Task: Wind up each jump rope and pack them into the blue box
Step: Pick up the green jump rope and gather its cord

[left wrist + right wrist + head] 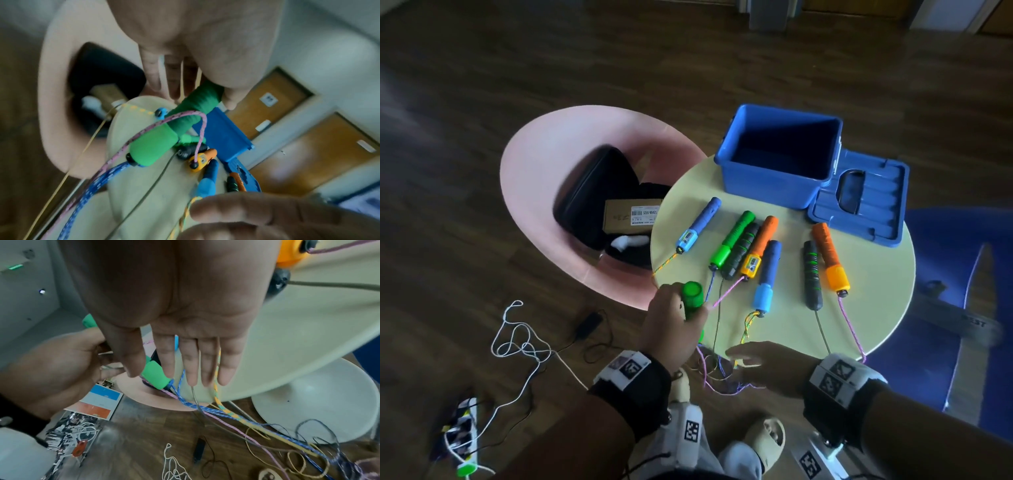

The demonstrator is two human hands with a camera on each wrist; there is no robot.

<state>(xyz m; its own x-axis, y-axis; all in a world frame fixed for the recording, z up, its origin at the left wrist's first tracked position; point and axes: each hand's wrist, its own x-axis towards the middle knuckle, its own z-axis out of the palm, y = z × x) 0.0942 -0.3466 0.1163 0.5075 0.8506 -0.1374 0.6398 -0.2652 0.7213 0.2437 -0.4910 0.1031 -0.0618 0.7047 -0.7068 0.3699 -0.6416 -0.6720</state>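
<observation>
So the left hand point(671, 320) has its fingers wrapped round a green plastic jump rope handle point(692, 298) at the near edge of the round pale yellow table point(876, 308). The right hand point(763, 368) is flat, fingers straight, by the dangling ropes. The blue plastic box point(767, 185) sits open at the table's far side.

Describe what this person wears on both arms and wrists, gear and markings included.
Both forearms are in brown sleeves. Each wrist carries a black strap topped by a white block printed with black-and-white square marker tags: left wrist band, right wrist band. The left hand and right hand are bare, with no gloves.
</observation>
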